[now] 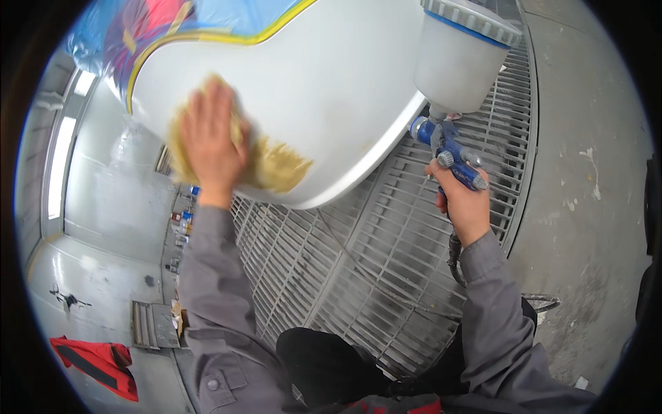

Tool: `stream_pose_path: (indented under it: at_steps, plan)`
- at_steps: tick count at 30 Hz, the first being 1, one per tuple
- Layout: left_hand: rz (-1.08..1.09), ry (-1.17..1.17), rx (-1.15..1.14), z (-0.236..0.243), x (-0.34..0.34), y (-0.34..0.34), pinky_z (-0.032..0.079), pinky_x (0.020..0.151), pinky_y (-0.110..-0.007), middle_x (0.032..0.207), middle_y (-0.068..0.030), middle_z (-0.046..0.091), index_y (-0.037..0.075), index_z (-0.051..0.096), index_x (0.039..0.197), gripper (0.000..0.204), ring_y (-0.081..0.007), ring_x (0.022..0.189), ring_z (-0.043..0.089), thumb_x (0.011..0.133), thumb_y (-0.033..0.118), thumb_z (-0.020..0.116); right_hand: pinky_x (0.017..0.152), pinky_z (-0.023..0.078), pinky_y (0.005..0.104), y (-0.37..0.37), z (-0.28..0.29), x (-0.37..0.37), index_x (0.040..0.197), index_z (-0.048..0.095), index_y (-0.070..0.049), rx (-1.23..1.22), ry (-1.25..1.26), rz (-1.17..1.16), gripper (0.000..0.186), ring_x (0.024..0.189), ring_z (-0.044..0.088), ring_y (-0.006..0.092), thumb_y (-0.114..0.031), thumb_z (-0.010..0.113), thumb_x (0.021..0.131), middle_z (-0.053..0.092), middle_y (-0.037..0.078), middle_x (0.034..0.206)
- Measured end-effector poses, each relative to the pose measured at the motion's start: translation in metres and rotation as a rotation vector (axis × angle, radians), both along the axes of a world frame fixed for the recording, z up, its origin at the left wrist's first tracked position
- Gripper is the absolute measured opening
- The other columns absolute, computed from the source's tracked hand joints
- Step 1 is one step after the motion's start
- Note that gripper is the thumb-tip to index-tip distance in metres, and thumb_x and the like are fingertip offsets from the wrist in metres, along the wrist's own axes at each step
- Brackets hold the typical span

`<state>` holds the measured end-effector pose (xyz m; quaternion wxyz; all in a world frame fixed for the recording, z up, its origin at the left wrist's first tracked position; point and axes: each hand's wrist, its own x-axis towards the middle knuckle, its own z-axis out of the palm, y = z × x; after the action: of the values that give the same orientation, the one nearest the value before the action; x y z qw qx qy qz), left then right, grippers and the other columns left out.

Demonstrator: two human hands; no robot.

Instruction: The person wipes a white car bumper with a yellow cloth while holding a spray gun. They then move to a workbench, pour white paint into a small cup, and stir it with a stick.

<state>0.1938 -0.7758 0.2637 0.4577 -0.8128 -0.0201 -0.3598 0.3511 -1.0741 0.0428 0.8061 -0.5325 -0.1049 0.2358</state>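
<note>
A yellow, sticky-looking tack cloth [279, 165] lies bunched against a glossy white curved body panel [310, 83], with a frayed edge on its right. My left hand [215, 134] presses it to the panel, fingers laid long over it and cloth showing on both sides of the hand. Wrapped round the handle of a blue spray gun [452, 150], my right hand [463, 200] is closed. The gun's whitish cup [458, 62], with a ribbed lid, is on top. Its nozzle points left toward the panel's lower edge. My right fingertips are partly hidden behind the handle.
Yellow masking tape [227, 38] and blue plastic film [234, 15] border the panel's top. A hose [455, 259] hangs from the gun over the metal floor grating [386, 241]. Bottles and cans [183, 224] line the left wall, where a red garment [100, 366] hangs.
</note>
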Motion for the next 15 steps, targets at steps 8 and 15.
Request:
stream_pose_path:
  at_steps: [8,15]
  plan:
    - [0.001,-0.104,-0.143,-0.056,0.035,-0.024,0.026,0.126,-0.050,0.162,-0.0083,0.050,0.012,0.051,0.156,0.054,-0.0294,0.152,0.044,0.104,0.025,0.053,0.046,0.041,0.0262,0.012,0.025,-0.051,0.101,0.076,-0.002,-0.010,-0.149,0.052,0.027,0.051,0.053,0.0084,-0.028,0.075,0.097,0.071,0.004,0.082]
    - [-0.223,-0.155,-0.347,-0.203,-0.003,-0.015,0.045,0.102,-0.038,0.158,0.0000,0.056,0.018,0.066,0.143,0.051,-0.0195,0.146,0.051,0.093,0.018,0.060,0.047,0.039,0.0251,0.020,0.037,-0.114,0.135,0.063,-0.003,-0.088,-0.230,0.066,0.041,0.053,0.051,0.0099,-0.024,0.070,0.101,0.071,0.008,0.100]
